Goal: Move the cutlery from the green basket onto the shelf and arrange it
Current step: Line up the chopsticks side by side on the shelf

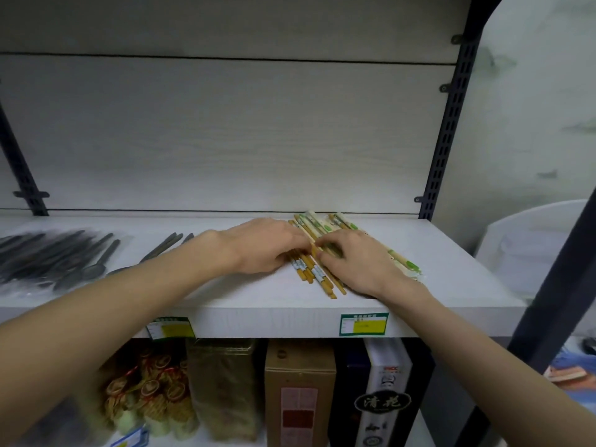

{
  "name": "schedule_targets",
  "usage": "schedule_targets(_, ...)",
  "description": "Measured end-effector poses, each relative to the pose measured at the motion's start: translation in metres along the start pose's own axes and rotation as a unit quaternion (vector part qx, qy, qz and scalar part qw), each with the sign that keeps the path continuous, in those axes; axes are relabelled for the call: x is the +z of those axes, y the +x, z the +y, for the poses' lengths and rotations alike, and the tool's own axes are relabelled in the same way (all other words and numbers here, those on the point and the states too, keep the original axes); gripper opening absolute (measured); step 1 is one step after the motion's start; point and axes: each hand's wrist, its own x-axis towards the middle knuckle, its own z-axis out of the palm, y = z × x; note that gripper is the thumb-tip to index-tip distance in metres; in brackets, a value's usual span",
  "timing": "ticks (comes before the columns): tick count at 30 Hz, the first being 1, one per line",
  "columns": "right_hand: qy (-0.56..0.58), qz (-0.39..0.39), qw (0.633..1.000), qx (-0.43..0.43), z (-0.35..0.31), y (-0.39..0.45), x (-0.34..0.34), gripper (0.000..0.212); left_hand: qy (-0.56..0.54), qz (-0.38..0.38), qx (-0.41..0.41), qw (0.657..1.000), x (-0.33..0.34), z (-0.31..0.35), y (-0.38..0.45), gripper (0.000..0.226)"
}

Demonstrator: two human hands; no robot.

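Observation:
A pile of wrapped wooden chopsticks (317, 274) lies on the right part of the white shelf (258, 314), running from the back wall toward the front edge. My left hand (261, 245) rests on the pile's left side with its fingers curled over the sticks. My right hand (358, 262) lies on the pile's right side, fingertips pinching sticks in the middle. Both hands hide much of the pile. Dark plastic spoons (54, 256) lie in a spread at the shelf's left, with two more dark handles (167, 245) beside my left forearm. No green basket is in view.
Two green and yellow price tags (363, 324) sit on the shelf's front edge. Below stand boxes (300, 391) and packets of goods (151, 391). Dark slotted uprights (448, 130) frame the shelf. A white chair back (529, 240) stands at the right.

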Motion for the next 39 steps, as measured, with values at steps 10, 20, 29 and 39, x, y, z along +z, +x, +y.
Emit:
schedule_targets(10, 0.308, 0.192, 0.921, 0.143, 0.012, -0.007, -0.021, 0.026, 0.108, -0.054, 0.036, 0.992, -0.008, 0.000, 0.018, 0.034)
schedule_targets(20, 0.411, 0.250, 0.855, 0.192, 0.012, -0.009, -0.023, 0.028, 0.131, -0.021, 0.083, 0.988, 0.002, -0.020, 0.019, 0.062)
schedule_targets(29, 0.409, 0.215, 0.856, 0.231, 0.012, -0.006, -0.022, 0.030, 0.180, 0.013, 0.160, 0.970, 0.005, -0.007, 0.019, 0.035)
schedule_targets(39, 0.480, 0.284, 0.789, 0.256, 0.017, -0.004, -0.025, 0.038, 0.170, -0.013, 0.103, 0.980, 0.005, 0.001, 0.023, 0.044)
